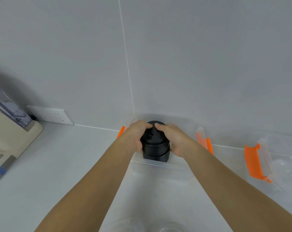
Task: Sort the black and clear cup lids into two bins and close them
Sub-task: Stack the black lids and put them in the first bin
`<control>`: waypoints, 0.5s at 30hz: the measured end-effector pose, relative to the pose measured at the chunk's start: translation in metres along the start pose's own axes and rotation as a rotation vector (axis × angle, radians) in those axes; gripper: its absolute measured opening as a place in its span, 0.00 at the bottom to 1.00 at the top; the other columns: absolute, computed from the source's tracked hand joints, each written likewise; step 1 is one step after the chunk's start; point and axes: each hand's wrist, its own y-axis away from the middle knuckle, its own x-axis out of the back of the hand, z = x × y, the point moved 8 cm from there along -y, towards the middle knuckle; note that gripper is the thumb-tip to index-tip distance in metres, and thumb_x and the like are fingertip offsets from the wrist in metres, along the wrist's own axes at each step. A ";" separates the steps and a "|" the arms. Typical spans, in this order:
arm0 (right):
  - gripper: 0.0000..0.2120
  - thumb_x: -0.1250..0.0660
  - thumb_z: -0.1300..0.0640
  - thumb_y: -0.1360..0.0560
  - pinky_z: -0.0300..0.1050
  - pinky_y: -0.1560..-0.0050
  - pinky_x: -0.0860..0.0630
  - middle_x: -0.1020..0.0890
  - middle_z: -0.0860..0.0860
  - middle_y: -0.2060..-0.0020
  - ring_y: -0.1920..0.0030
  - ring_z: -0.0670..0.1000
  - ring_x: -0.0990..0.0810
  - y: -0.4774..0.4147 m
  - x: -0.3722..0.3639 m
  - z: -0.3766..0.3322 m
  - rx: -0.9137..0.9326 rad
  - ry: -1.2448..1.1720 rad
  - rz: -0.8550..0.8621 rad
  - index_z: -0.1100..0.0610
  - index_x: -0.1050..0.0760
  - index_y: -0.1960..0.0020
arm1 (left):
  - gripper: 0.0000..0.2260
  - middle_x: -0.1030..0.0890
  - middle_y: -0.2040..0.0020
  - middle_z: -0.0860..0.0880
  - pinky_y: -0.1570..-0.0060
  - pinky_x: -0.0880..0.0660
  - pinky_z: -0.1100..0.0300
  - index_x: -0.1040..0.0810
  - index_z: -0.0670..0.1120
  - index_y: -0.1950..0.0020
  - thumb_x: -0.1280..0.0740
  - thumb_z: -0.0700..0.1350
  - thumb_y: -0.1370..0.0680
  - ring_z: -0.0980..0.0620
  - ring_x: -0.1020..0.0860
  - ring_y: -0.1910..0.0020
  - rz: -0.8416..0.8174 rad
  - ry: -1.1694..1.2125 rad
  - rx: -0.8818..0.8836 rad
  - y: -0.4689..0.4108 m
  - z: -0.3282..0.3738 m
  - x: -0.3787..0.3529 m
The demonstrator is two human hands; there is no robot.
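Note:
A tall stack of black cup lids (155, 144) stands inside a clear plastic bin (160, 171) with orange latches (204, 141), set against the back wall. My left hand (136, 136) grips the stack's left side and my right hand (173, 139) grips its right side, fingertips nearly touching over the top lid. Both forearms reach forward over the counter. A second clear bin (276, 164) with an orange latch (253, 162) sits to the right. Faint clear lids (168, 229) show at the bottom edge.
A beige appliance (9, 138) with a translucent tank stands at the far left on the grey counter. A white wall socket (53, 115) sits low on the tiled wall behind it.

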 end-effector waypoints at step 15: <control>0.13 0.39 0.54 0.22 0.55 0.56 0.25 0.20 0.58 0.48 0.52 0.58 0.22 -0.003 0.000 0.014 -0.099 0.083 -0.025 0.60 0.26 0.42 | 0.12 0.24 0.60 0.45 0.65 0.27 0.49 0.26 0.39 0.39 0.38 0.40 0.21 0.49 0.26 0.64 -0.044 -0.150 0.000 -0.011 -0.016 -0.005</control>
